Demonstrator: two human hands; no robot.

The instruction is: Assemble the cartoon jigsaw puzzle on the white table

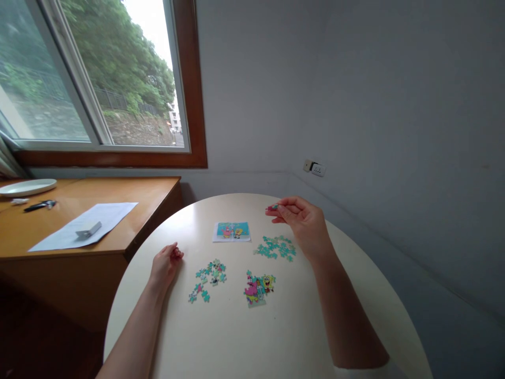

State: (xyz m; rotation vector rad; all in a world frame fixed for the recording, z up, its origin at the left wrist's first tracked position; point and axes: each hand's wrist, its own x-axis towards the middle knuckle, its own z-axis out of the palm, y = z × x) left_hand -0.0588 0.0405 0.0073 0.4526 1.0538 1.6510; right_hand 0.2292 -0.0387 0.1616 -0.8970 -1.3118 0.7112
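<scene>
My right hand (pixel 305 223) is raised above the far right of the round table, pinching a pink and teal jigsaw puzzle piece (pixel 272 208) between thumb and fingers. Below it lies a spread of teal puzzle pieces (pixel 276 247). My left hand (pixel 165 264) rests on the table at the left, fingers curled in with nothing visible in them. To its right are mixed loose pieces (pixel 215 271). A partly joined puzzle (pixel 258 289) with a pink figure and a yellow cartoon face lies near the middle. Behind it is a small reference picture (pixel 233 231) of the same characters.
The round white table (pixel 221 342) stands beside a wooden desk (pixel 158 210). On the desk are a paper sheet (pixel 114 213) with a small white object on it, a black pen-like item (pixel 37 206) and a white plate (pixel 27 187). Walls and a window (pixel 130 79) lie beyond.
</scene>
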